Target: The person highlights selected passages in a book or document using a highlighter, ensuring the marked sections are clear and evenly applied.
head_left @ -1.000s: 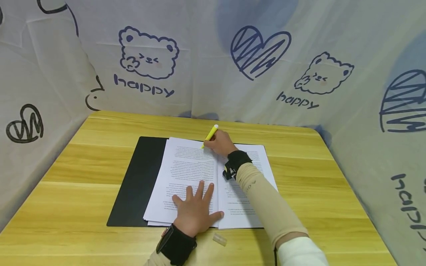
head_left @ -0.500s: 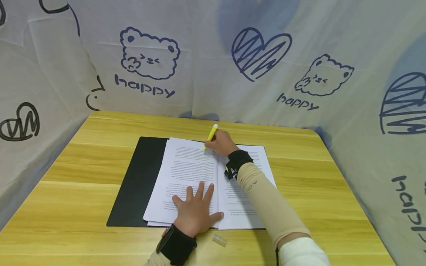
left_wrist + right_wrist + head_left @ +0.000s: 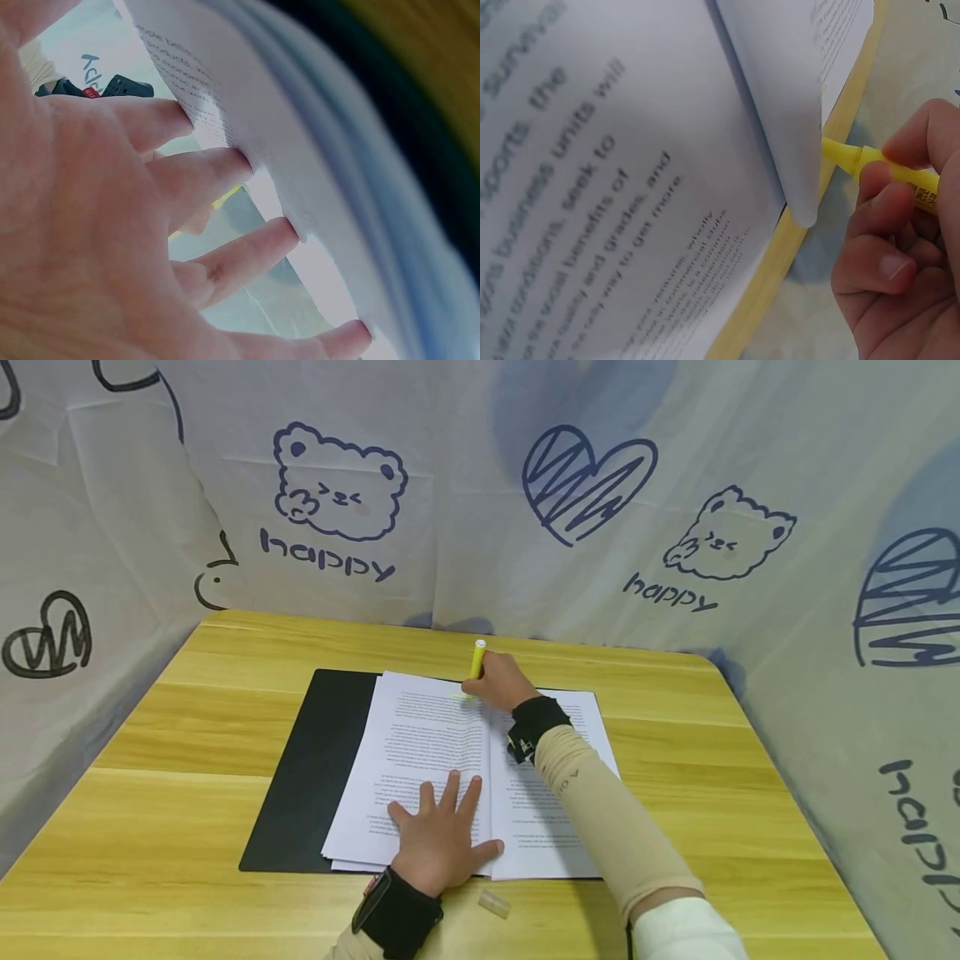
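Note:
An open stack of printed pages lies on a black folder on the wooden table. My left hand lies flat with fingers spread on the near part of the left page; in the left wrist view its fingers press the paper. My right hand grips a yellow highlighter, tip down on the top lines of the left page near the spine. In the right wrist view the highlighter pokes from curled fingers beside the page.
A small clear highlighter cap lies on the table at the near edge, just right of my left wrist. Printed fabric walls close in the table at the back and both sides.
The highlighter has tilted more upright and its tip has slid a little to the right, leaving a short yellow mark on the top line. The left hand has not moved.

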### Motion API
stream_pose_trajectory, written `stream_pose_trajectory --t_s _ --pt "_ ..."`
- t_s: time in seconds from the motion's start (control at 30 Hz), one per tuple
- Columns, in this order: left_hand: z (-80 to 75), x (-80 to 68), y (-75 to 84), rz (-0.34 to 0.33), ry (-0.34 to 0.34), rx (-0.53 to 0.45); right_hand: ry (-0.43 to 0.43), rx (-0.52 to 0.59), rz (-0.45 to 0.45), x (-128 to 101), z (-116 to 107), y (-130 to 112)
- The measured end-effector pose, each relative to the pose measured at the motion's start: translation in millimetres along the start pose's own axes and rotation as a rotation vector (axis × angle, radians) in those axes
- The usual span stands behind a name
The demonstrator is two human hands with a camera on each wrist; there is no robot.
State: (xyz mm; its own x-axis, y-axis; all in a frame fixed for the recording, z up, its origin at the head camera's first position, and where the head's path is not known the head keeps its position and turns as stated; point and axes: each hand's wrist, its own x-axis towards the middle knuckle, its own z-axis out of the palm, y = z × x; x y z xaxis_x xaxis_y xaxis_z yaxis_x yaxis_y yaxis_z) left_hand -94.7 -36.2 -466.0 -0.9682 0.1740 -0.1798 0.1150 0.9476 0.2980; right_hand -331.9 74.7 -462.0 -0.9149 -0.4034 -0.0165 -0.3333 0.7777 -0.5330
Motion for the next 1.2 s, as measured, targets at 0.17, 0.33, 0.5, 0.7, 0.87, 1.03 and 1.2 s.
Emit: stream_pose_trajectory --t_s 0.17,0.33,0.5,0.7,0.87,1.03,1.2 --pt "-1.0 -0.3 -0.3 -0.002 -0.006 -0.001 0.004 -0.045 -0.013 1 -4 -1" --pt "-1.4 -0.6 -1.0 -0.003 -0.009 0.003 -0.003 -0.057 0.003 0 -8 -1" --pt "-2.3 -1.6 -1.5 0.007 -0.006 -0.001 0.045 -0.001 0.017 -3 -7 -1" --pt "-2.7 -2.4 -3.6 -0.006 -0.010 0.003 0.174 0.285 0.004 -4 8 -17" --pt "-3.4 -0.7 -3.2 0.000 -0.018 -0.011 0.180 0.547 0.020 3 27 -37" --pt "-3.6 1.1 -2.1 0.009 -0.025 -0.008 0.123 0.686 0.052 9 47 -48" --pt "-4.0 1.6 -0.3 0.008 -0.027 -0.001 0.114 0.728 0.083 9 60 -44"
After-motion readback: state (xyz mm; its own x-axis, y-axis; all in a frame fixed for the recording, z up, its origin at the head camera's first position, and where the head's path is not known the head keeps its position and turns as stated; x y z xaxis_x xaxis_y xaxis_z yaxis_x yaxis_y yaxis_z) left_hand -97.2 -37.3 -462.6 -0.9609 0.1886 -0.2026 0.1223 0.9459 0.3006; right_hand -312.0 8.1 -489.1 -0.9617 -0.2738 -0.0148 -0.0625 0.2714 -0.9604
